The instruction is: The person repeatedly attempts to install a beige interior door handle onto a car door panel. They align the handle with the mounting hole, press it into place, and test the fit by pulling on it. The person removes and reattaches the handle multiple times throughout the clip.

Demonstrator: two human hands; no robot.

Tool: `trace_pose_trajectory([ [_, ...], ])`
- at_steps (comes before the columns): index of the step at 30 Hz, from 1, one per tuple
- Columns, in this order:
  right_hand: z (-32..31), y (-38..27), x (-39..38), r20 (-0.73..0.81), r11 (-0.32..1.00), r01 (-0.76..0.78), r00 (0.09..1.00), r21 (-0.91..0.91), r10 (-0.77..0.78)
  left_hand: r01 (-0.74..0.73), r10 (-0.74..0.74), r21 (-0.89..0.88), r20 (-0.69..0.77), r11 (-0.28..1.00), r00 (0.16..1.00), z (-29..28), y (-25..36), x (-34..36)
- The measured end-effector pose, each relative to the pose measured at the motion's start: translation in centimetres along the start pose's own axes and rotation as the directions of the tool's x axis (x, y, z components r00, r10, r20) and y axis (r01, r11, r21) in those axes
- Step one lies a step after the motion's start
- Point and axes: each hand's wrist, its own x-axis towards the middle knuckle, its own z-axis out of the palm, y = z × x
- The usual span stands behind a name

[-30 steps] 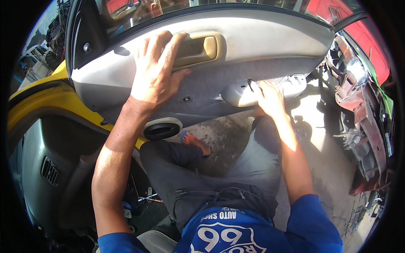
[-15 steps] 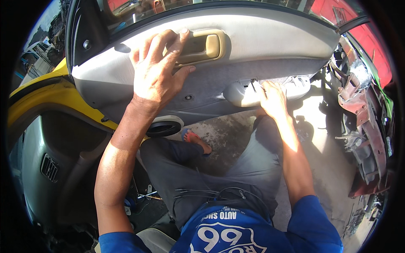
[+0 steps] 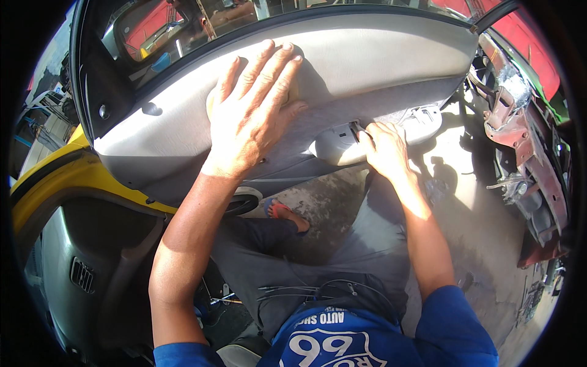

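Observation:
A car door's inner panel (image 3: 379, 46), light grey above and darker below, spans the upper middle of the view. My left hand (image 3: 254, 113) lies on it with fingers stretched out, covering most of the tan door handle surround; only slivers of that show. Lower on the panel, a grey armrest (image 3: 336, 145) with small slots sticks out. My right hand (image 3: 385, 147) is closed round its middle, thumb on the near side; the fingertips are partly hidden.
A round speaker ring (image 3: 246, 202) sits low on the panel. The yellow door frame (image 3: 52, 168) and dark dashboard (image 3: 101, 244) are at left. Worn reddish metal car parts (image 3: 513, 131) stand at right. My sandalled foot (image 3: 286, 214) rests on the concrete below.
My left hand has shifted right and flattened over the tan handle surround, which it had held at its left end. The door panel appears slightly further left. My right hand stays on the armrest.

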Motion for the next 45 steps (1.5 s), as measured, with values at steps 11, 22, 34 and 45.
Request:
trace_pose_trajectory([
  [11,-0.7,-1.1,-1.2,-0.055,0.996,-0.07,0.996,0.062,0.073,0.015,-0.022,0.107,0.065,0.994,0.998,-3.4,0.4,-0.7],
  [22,-0.5,-0.3,-1.7,-0.089,0.991,-0.045,0.994,0.128,0.057,-0.132,0.09,0.209,0.2,0.969,0.976,-5.4,0.6,0.3],
  [34,-0.5,-0.2,-2.2,-0.125,0.976,-0.041,0.99,0.214,0.069,0.424,-0.395,-0.006,0.353,0.906,0.848,-8.1,1.8,7.8],
  [45,-0.7,-0.3,-1.9,-0.073,0.988,-0.036,0.996,0.15,0.048,0.466,-0.441,-0.123,0.185,0.876,0.878,-8.7,0.2,4.6],
])
